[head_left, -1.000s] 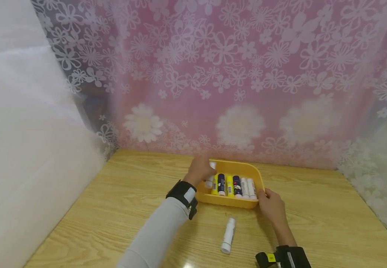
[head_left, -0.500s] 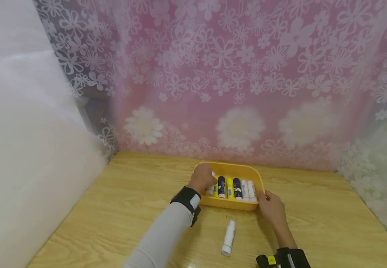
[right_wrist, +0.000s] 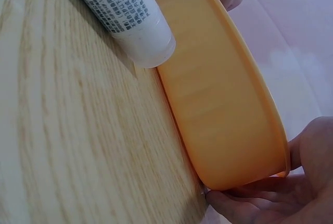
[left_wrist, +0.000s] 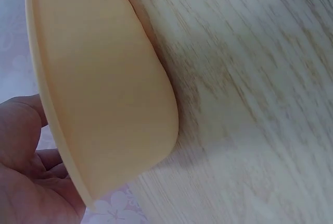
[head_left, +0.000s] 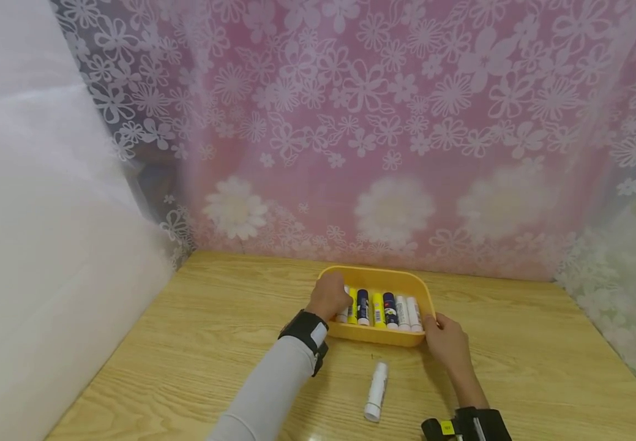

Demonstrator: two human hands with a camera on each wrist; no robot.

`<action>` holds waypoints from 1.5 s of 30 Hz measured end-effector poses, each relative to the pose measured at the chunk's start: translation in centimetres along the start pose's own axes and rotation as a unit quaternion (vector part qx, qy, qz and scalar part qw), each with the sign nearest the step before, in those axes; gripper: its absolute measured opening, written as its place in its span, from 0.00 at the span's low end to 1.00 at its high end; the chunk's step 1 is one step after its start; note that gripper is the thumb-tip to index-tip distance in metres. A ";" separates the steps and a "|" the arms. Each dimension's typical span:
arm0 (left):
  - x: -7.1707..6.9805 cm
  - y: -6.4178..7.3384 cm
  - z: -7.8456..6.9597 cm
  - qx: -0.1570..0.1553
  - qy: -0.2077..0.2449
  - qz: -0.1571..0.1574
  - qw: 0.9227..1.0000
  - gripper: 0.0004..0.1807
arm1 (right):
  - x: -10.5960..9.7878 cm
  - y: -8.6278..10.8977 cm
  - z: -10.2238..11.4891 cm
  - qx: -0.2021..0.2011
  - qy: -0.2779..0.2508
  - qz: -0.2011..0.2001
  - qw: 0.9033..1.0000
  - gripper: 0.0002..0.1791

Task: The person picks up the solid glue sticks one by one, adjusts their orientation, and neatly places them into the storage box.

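A yellow plastic tray sits toward the back of the table, with glue sticks lying side by side in it: dark blue, yellow and white ones. My left hand reaches over its left end and pinches a white glue stick, mostly hidden by the fingers, beside a yellow one. My right hand holds the right front corner; in the right wrist view, thumb and fingers grip the rim and underside. Another white glue stick lies on the table before the tray.
The wood-grain table runs back to a pink flowered curtain. White sheeting hangs along the left side, and a floral sheet borders the right.
My left hand has lowered the white glue stick from over the tray's left end down beside the row. My right hand stays at the corner.
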State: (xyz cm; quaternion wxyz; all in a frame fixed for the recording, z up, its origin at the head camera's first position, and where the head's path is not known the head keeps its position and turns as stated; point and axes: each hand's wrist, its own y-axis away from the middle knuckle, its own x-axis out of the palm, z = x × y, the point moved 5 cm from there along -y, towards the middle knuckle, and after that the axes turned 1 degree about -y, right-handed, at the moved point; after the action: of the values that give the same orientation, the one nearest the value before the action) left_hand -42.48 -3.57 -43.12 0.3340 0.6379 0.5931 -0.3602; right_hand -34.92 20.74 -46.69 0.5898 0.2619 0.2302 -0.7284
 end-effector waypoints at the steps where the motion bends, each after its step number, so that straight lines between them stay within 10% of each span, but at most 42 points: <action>1: 0.0 0.0 0.0 -0.002 0.000 0.001 1.000 0.13 | 0.0 0.0 0.0 0.000 0.000 0.000 1.000 0.26; 45: 0.4 0.2 0.2 -0.016 -0.006 0.015 1.000 0.06 | 0.1 -0.1 -0.3 0.006 -0.004 0.010 1.000 0.28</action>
State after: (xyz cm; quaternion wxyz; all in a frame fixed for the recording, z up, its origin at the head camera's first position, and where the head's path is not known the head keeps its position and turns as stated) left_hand -42.27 -3.55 -43.58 0.3530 0.6392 0.5873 -0.3492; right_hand -34.96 20.84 -47.03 0.5961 0.2652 0.2207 -0.7250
